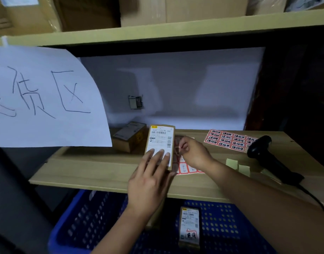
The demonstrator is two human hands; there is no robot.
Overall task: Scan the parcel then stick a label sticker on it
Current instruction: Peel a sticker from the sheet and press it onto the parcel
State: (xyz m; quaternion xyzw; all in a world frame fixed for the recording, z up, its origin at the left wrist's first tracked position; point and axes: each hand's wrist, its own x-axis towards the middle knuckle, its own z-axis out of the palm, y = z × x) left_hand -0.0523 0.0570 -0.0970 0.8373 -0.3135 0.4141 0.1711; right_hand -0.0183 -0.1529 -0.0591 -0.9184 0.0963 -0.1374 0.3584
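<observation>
A small brown parcel with a white shipping label lies on the wooden shelf. My left hand presses flat on its near end, fingers spread. Just right of the parcel, my right hand has its fingertips pinched over a red-bordered sticker sheet that lies partly under the hand; whether a sticker is between the fingers is unclear. A second sheet of red label stickers lies farther right. The black handheld scanner rests on the shelf at the right, untouched.
Another brown box sits behind the parcel. Pale backing scraps lie near the scanner. Below the shelf, a blue crate holds a parcel with a red sticker. A handwritten paper sign hangs at the left.
</observation>
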